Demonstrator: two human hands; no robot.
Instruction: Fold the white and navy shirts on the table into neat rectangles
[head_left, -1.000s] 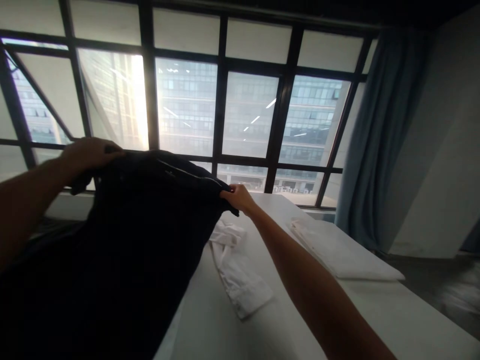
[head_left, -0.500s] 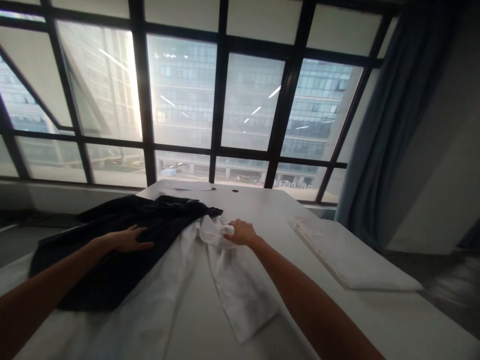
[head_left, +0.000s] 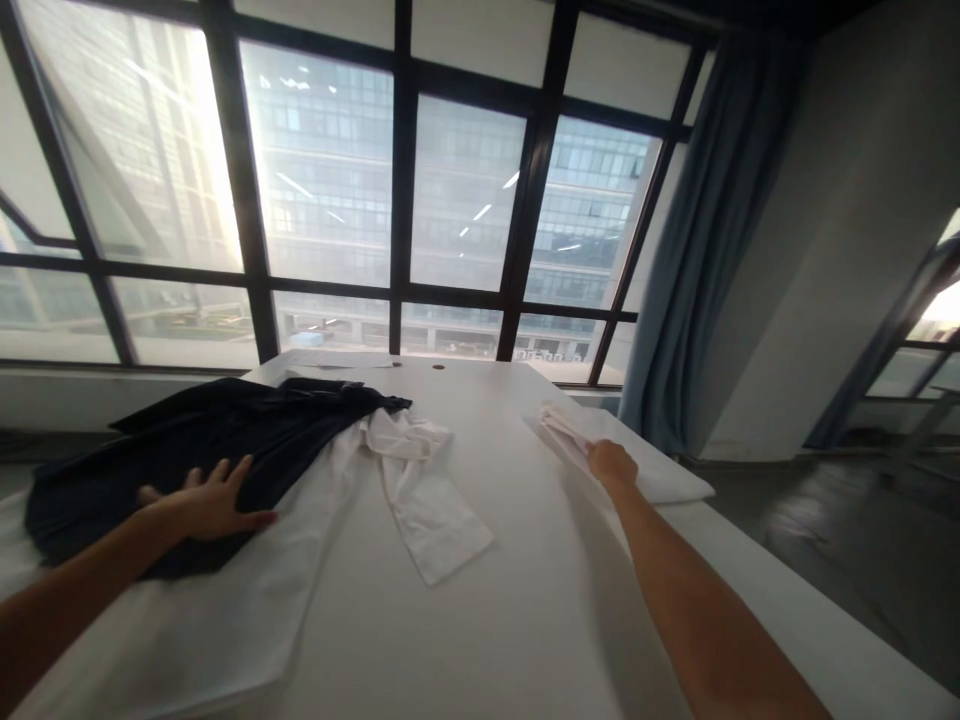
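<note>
My left hand (head_left: 206, 505), fingers spread, is over a dark garment (head_left: 165, 450) at the left of the table. Beneath and beside that garment lies a white shirt-like garment (head_left: 247, 600), with a sleeve (head_left: 435, 520) stretched toward the middle of the table. My right hand (head_left: 613, 463) has closed on the near left edge of a folded white cloth (head_left: 664, 475) at the table's right side. The fingertips are partly hidden there.
The white table (head_left: 465, 640) runs up to large dark-framed windows (head_left: 469, 200). Thin white sheets (head_left: 330, 358) lie at its far left corner. A blue curtain (head_left: 697, 250) hangs beside a pillar at the right. A blurred, clear plastic-looking thing (head_left: 814, 500) is on the floor.
My right hand has let go of the white sleeve and moved right to the folded white cloth. My left hand has moved slightly toward me, with its fingers spread. The view has turned right.
</note>
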